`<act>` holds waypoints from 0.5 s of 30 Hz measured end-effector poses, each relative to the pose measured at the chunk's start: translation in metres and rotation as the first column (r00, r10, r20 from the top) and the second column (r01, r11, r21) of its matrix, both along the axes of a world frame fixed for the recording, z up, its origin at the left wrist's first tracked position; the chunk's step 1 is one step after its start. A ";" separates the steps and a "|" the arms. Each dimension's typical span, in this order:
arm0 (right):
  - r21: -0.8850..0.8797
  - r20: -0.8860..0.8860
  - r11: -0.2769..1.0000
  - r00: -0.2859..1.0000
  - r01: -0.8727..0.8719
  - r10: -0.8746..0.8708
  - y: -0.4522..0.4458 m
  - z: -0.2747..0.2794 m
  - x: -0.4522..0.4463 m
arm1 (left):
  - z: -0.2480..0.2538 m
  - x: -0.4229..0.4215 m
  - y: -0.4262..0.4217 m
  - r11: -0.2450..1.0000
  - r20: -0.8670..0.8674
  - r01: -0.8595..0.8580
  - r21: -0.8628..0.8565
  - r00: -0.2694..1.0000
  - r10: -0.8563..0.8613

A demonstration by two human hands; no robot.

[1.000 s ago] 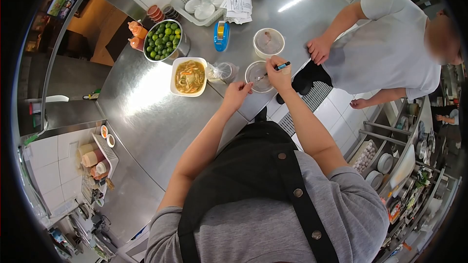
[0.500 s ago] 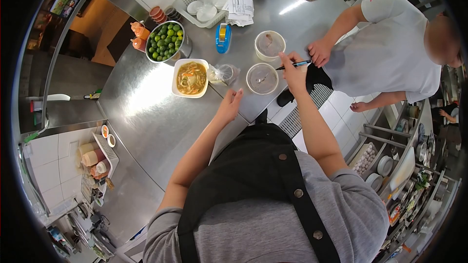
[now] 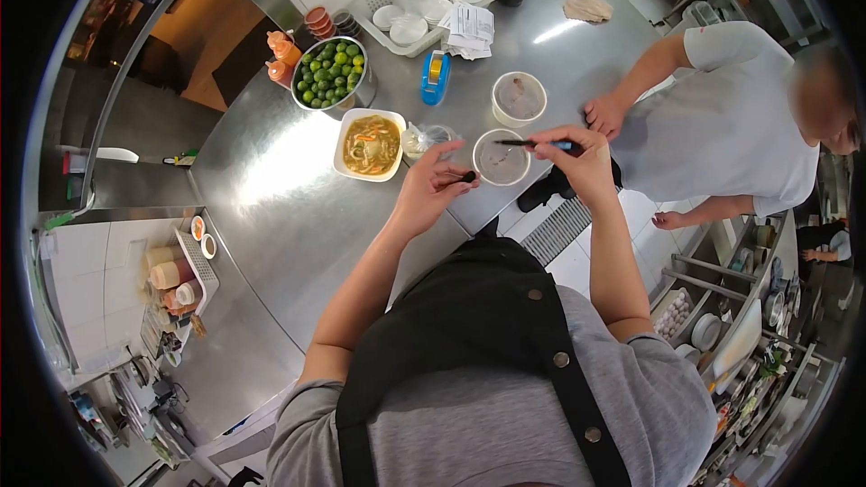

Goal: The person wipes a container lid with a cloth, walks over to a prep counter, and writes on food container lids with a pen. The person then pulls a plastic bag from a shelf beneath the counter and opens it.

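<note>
My right hand (image 3: pixel 580 160) grips a black marker pen (image 3: pixel 518 142), its tip pointing left above the lid of the nearer round tub (image 3: pixel 502 171). Between the fingertips of my left hand (image 3: pixel 429 189) is a small black pen cap (image 3: pixel 468 177), just left of that tub. A second round tub (image 3: pixel 519 100) with a see-through lid stands behind it. Beside my left hand sit a tied clear plastic bag (image 3: pixel 428 138) and a white bowl of noodle-like food in brown sauce (image 3: pixel 371 145).
A blue tape dispenser (image 3: pixel 435 79), a metal bucket of green limes (image 3: pixel 328 75) and a basket of white dishes (image 3: pixel 379 2) stand further back on the steel table (image 3: pixel 298 243). A co-worker in a light shirt (image 3: pixel 722 117) stands at the right, one hand on the table edge.
My left hand has moved forward and now holds the black cap. In my right hand the pen has swung out over the nearer lid. The whole view has shifted slightly.
</note>
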State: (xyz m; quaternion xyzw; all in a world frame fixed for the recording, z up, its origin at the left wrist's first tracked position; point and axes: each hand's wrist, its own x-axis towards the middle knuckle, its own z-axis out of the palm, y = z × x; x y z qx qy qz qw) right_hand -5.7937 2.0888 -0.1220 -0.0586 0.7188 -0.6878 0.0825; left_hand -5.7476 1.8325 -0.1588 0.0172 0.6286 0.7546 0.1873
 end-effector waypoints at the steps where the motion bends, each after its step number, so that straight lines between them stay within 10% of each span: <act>1: 0.038 -0.030 0.997 0.998 -0.060 0.061 -0.002 0.005 0.002 | 0.003 -0.003 0.003 1.000 -0.012 -0.003 0.013 1.000 0.003; 15: 0.244 -0.211 0.955 0.952 -0.166 0.219 -0.021 0.016 0.015 | 0.007 0.001 0.010 0.999 -0.113 0.035 0.022 0.993 -0.032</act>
